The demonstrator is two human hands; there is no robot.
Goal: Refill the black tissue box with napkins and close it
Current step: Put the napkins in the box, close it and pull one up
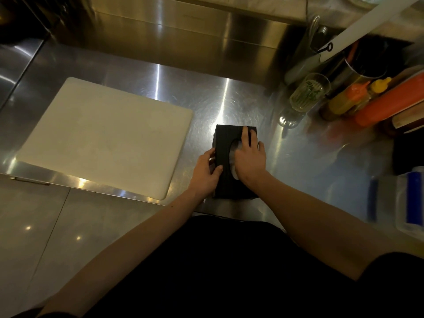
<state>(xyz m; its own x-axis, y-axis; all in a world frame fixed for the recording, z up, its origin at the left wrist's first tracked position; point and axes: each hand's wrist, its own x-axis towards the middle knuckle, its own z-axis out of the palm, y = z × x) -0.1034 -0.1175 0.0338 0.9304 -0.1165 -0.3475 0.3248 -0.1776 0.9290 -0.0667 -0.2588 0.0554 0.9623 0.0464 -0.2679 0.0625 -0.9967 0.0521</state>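
The black tissue box (226,140) sits on the tabletop (229,99) under both hands. The left hand (206,173) grips its left edge, thumb on top, probably to steady it. The right hand (251,159) lies flat with fingers straight over the opening, where white napkins (234,153) show, seemingly pressing the lid closed.

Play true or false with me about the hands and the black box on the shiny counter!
1. The left hand and the right hand both touch the black tissue box. True.
2. The white cutting board lies right of the box. False: it lies left of it.
3. A white napkin shows through the hole in the box's top. True.
4. The box stands on the cutting board. False: it stands on the steel counter, beside the board.
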